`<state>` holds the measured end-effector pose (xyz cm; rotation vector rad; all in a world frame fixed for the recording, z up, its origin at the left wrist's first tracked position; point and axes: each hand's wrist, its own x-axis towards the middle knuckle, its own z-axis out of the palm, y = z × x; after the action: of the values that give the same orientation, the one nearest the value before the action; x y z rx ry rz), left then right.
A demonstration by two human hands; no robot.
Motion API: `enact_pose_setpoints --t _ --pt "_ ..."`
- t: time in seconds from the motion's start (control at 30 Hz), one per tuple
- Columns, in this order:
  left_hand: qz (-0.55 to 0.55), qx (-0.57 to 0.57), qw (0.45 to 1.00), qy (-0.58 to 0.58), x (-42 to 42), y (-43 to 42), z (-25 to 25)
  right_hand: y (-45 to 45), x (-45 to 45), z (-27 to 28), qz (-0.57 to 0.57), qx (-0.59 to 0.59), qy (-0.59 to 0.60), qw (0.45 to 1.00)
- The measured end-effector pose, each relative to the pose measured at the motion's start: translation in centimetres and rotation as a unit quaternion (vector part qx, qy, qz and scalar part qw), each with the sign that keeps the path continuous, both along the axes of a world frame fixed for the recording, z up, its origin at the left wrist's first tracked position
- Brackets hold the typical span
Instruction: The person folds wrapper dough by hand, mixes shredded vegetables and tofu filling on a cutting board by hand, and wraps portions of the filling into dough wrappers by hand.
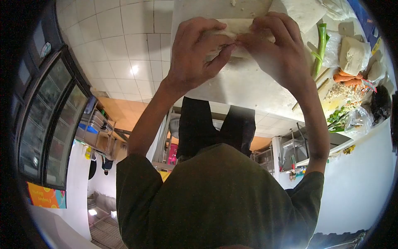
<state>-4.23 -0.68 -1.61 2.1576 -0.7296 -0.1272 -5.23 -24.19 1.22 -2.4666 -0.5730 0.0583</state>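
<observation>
Grip of left hand (195,54) and right hand (278,52) meets, pale dough (238,25) between them.

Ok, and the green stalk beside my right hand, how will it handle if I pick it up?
The green stalk is probably light, since it's long and slim. It likely keeps its line when lifted, as it lies fairly straight, but may bend under pressure. The thin piece jutting from its side could flop or catch.

HEAD | your left hand (192,52) and right hand (282,52): fingertips close together at pale dough (238,25), grip unclear | white tabletop (244,87) beneath | your right: green stalk (320,52), pale block (353,56), orange carrots (346,78)
</observation>
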Motion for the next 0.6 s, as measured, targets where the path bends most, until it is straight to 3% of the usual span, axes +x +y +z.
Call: enact_pose_setpoints --t 0.13,0.23,0.43,0.53,0.6 --pt "0.044 0.027 0.998 0.040 0.2 -0.7 0.5 0.8 0.9 0.8 -0.055 0.015 0.075 0.996" --pt "0.046 0.084 0.995 0.013 0.3 -0.8 0.6 1.3 2.5 4.0 -0.084 0.030 0.244 0.966" --pt "0.075 0.221 0.971 0.059 0.9 -0.3 3.3 2.0 2.0 4.2 -0.084 -0.010 0.253 0.964" --pt "0.073 0.216 0.968 0.101 1.4 0.7 3.7 2.5 0.5 2.6 -0.090 -0.026 0.077 0.993" --pt "0.063 0.189 0.970 0.136 2.2 1.0 3.6 2.7 0.4 2.7 -0.090 -0.036 0.072 0.993"
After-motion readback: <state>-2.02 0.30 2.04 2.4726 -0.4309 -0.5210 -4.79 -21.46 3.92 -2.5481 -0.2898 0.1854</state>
